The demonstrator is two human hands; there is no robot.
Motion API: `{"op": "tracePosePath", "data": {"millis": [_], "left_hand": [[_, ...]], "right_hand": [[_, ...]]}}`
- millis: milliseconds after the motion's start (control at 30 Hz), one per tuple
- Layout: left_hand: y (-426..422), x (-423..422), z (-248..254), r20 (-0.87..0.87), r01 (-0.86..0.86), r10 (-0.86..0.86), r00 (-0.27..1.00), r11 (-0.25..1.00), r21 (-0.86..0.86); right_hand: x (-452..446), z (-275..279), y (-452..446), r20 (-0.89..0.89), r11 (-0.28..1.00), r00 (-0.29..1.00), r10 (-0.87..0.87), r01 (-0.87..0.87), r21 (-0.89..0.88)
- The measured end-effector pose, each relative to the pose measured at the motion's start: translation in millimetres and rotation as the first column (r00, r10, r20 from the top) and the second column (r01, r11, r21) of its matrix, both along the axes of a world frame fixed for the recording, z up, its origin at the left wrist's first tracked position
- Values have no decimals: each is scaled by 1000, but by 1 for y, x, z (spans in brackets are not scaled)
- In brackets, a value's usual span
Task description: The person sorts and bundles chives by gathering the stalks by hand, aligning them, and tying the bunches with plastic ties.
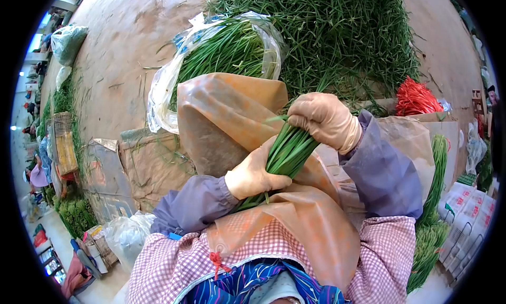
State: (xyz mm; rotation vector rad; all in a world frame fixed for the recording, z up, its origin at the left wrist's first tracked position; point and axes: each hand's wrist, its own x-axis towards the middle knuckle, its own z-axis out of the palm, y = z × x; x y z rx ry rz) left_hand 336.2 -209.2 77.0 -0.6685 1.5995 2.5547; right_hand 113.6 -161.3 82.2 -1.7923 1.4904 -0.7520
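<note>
My left hand (258, 172), in a pale glove, is wrapped round the middle of a bunch of garlic chives (292, 151) held above my lap. The bunch slants, its lower part running down under my left wrist. My right hand (326, 120), gloved too, has its fingers curled closed at the upper end of the bunch. A few thin leaf ends stick out beside those fingers. Under both hands lies a tan plastic apron (232, 109) spread over my knees. Just beyond my knees, a clear plastic bag (163, 101) holds many more loose chives (226, 54).
A large heap of cut green leaves (321, 35) covers the floor ahead. Red ties (416, 98) lie at its right edge. Bundled chives (429, 225) lie at my right, near white packages (469, 219). Flattened cardboard (153, 169) and a white plastic bag (129, 235) are at my left.
</note>
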Motion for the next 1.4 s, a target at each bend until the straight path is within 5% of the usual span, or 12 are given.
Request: {"op": "tracePosePath", "data": {"millis": [267,433,500,600,633,700,767,833,967,1200,1333,1400], "left_hand": [[-1,-1,-4,37,42,-43,998,998,38],[-2,1,-2,21,33,-35,999,997,71],[-3,2,0,15,26,-27,1000,998,61],[-6,4,-2,1,22,-22,1000,1000,15],[-6,3,-2,-7,15,-15,1000,1000,-5],[-6,1,4,10,-28,28,1000,1000,-10],[-5,-1,7,43,-46,48,998,998,-48],[-3,-4,6,70,-4,18,997,981,-194],[-4,-8,22,161,162,-94,983,855,-493],[-24,-11,-4,-66,190,-182,981,972,138],[-10,-15,4,29,106,-121,992,943,316],[-5,-16,4,95,28,-61,994,947,319]], "right_hand": [[2,-18,20,571,874,663,-485,389,291],[-73,-15,28,831,600,-115,-545,638,482],[-147,-44,54,919,524,-240,-312,763,378],[-194,-98,92,373,139,37,-927,958,250],[-171,-95,99,242,187,125,-962,950,252],[-98,-67,93,448,431,154,-880,653,622],[-27,-52,88,796,788,151,-587,331,519],[27,-38,62,915,856,-125,-383,324,403],[39,-30,26,893,830,-233,-385,337,445],[49,-26,25,905,869,-287,-315,296,396],[28,-18,30,888,862,-13,-459,237,449],[11,-24,32,793,694,275,-544,679,240]]}}
